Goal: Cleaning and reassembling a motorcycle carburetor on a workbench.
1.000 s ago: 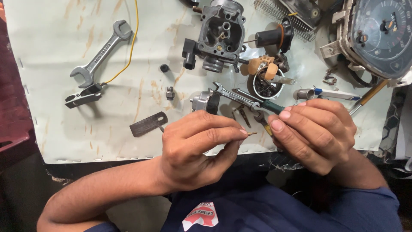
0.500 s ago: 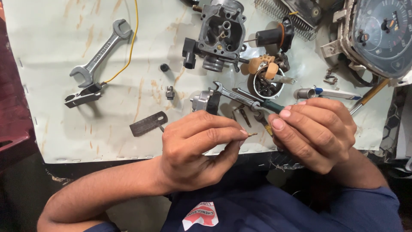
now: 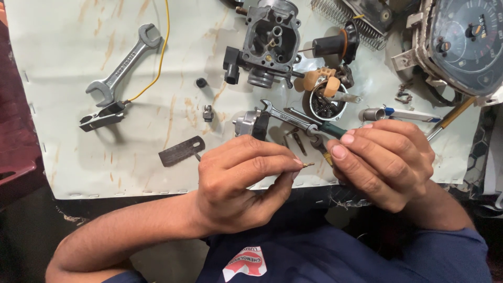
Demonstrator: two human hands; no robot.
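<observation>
My left hand [image 3: 241, 181] pinches a tiny brass jet [image 3: 307, 164] between thumb and forefinger, its tip pointing right. My right hand [image 3: 385, 160] is closed just to the right of it, fingers curled around something small that stays hidden; a yellow bit [image 3: 327, 158] shows below the fingertips. Both hands hover over the near edge of the pale green sheet [image 3: 78, 63]. Just beyond them lie a small spanner [image 3: 285, 116] and a green-handled screwdriver [image 3: 331, 129]. A grey carburettor body [image 3: 270, 44] sits further back.
A large open-ended spanner [image 3: 121, 65] and a black clip [image 3: 102, 116] on a yellow wire lie at left. A flat metal strip [image 3: 181, 151], small bolts, a cup of small parts [image 3: 327, 102], a spring [image 3: 335, 13] and a speedometer [image 3: 466, 42] surround the carburettor.
Both hands stay almost still; the brass jet in my left fingers shows a little more clearly past the fingertips.
</observation>
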